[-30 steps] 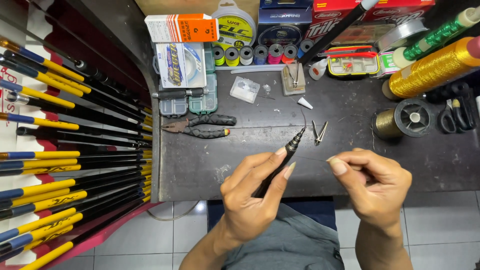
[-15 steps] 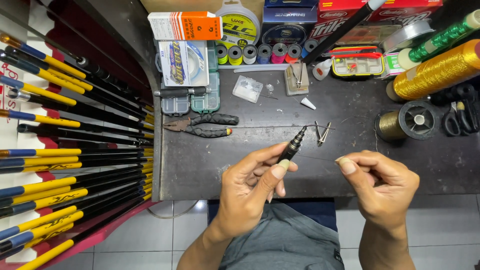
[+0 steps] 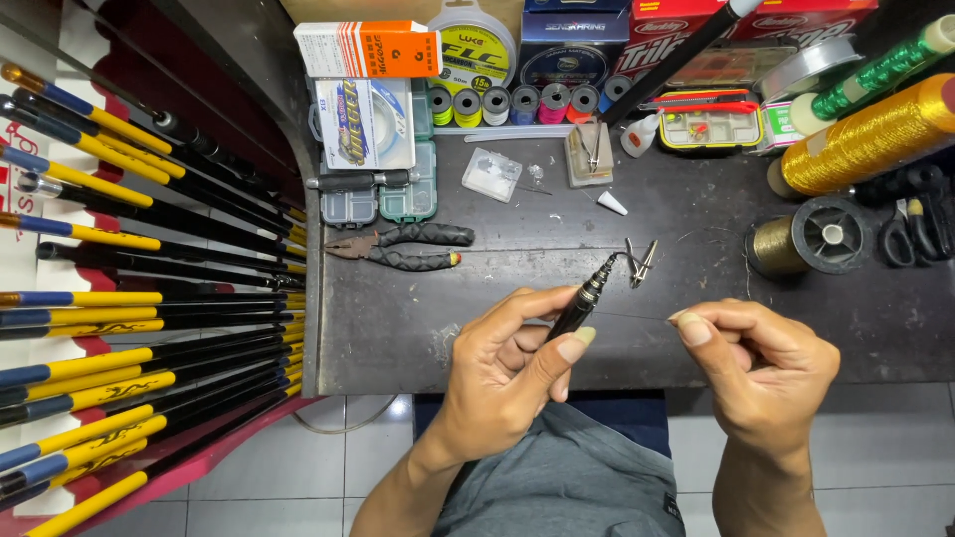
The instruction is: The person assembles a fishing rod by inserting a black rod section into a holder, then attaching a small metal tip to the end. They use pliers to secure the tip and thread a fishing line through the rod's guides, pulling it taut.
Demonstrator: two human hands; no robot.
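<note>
The thin black rod tip (image 3: 582, 303) is in the left hand (image 3: 507, 368), over the front part of the dark table (image 3: 398, 328). It points up and to the right. A small metal guide (image 3: 640, 263) sits at its top end. The left grip is closed on the rod tip, with the thumb lying along it and the fingers curled under. The wrist comes up from the bottom of the view.

The right hand (image 3: 761, 368) is just to the right of it, a little apart. Its thumb and first finger are pinched shut on a very fine thread (image 3: 637, 315) that runs across to the rod tip. The other fingers are curled in.

Since half a second ago, both hands have stayed in nearly the same spot. The rod tip now leans a little more to the right.

Farther back on the table lie black pliers (image 3: 403, 249). To the right stand a gold thread spool (image 3: 801, 239) and a big gold thread cone (image 3: 865, 139). Black scissors (image 3: 915, 224) lie at the right edge. Many yellow, blue and black rods (image 3: 129, 288) lie on the left
</note>
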